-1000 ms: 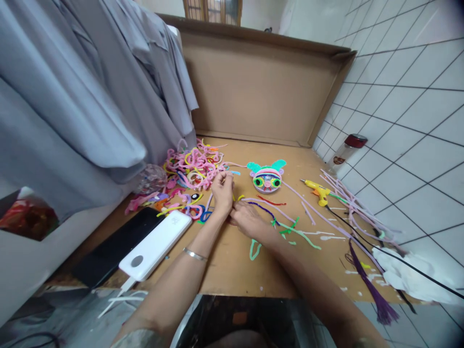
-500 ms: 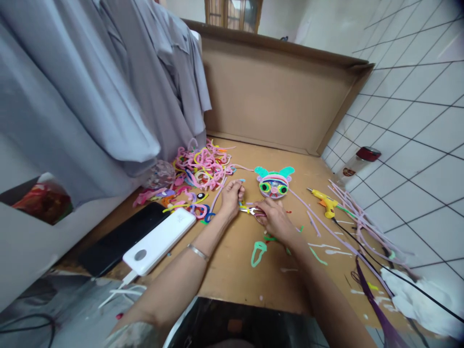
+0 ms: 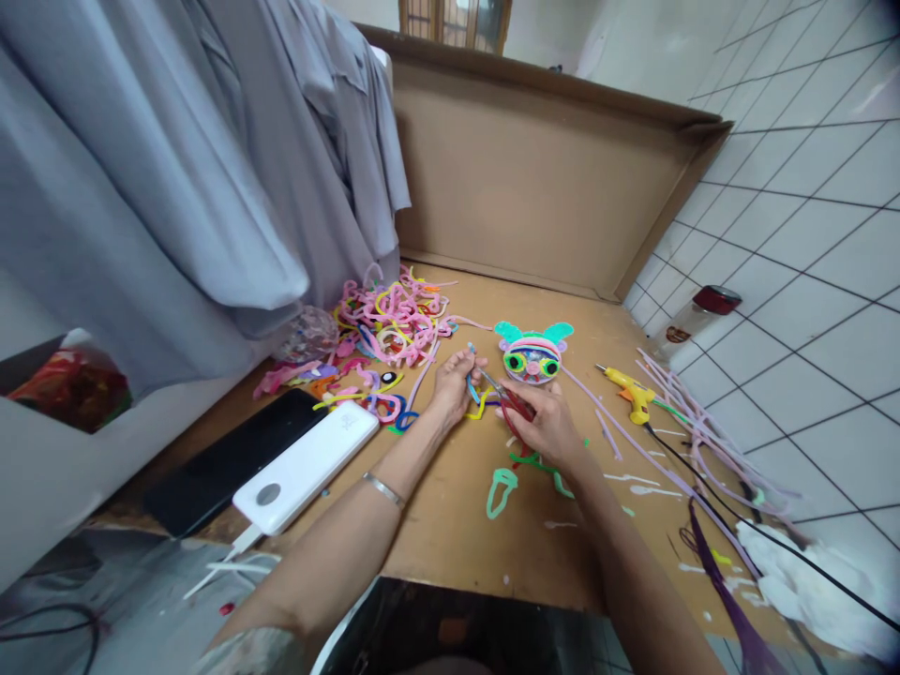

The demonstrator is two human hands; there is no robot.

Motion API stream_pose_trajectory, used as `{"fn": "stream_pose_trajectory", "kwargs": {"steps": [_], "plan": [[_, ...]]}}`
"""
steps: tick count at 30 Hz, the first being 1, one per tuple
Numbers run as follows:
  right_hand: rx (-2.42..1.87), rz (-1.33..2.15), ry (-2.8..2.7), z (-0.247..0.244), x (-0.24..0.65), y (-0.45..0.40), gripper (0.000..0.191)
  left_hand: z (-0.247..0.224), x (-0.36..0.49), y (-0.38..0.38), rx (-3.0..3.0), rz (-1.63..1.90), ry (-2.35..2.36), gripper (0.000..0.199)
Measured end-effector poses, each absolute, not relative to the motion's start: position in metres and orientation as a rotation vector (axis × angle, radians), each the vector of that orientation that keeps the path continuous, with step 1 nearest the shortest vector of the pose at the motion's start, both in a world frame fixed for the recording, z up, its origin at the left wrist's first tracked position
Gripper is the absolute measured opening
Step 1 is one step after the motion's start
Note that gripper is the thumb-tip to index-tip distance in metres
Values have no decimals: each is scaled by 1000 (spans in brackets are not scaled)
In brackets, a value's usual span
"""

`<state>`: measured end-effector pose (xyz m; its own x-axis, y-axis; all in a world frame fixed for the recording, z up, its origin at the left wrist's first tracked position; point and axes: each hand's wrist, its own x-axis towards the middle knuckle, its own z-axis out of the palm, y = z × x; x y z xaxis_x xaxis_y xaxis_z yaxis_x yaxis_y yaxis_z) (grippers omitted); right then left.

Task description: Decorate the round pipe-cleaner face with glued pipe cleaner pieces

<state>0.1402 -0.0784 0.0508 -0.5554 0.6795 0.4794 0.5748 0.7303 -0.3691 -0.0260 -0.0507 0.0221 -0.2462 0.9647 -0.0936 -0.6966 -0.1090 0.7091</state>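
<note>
My left hand (image 3: 452, 382) is closed in a pinch on a short blue pipe cleaner (image 3: 473, 390), whose ends stick out above and below the fingers. Red-handled scissors (image 3: 517, 409) are gripped in my right hand (image 3: 548, 419), their blades pointing up and left to the fingers of my left hand. Whether the blades touch the pipe cleaner I cannot tell. A yellow bent pipe cleaner (image 3: 482, 405) lies under the hands. Just behind them sits a round animal-face craft (image 3: 532, 358) with green ears and yellow-green ringed eyes. A green loop (image 3: 502, 492) lies nearer me.
Tangled pink and coloured pipe cleaners (image 3: 394, 323) lie at the back left. A white power bank (image 3: 306, 469) and a black phone-like slab (image 3: 229, 464) are at left. At right are a yellow glue gun (image 3: 633, 392), lilac pipe cleaners (image 3: 703, 450), a jar (image 3: 693, 319) and white stuffing (image 3: 808, 572).
My right hand has turned the scissors upward, bringing the blades up to my left fingers. The blue piece now shows more below my left hand.
</note>
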Motion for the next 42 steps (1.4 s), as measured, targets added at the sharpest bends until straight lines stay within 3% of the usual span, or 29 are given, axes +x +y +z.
{"fn": "stream_pose_trajectory", "kwargs": {"steps": [10, 24, 42], "plan": [[-1251, -115, -2232, 47, 140, -79, 39, 29, -16, -63, 816, 1715, 864, 34], [-1205, 112, -2222, 52, 148, -74, 28, 37, -4, -80, 1184, 1558, 970, 13], [-1197, 280, -2174, 62, 152, -78, 20, 35, -3, -82, 1162, 1525, 917, 20]]}}
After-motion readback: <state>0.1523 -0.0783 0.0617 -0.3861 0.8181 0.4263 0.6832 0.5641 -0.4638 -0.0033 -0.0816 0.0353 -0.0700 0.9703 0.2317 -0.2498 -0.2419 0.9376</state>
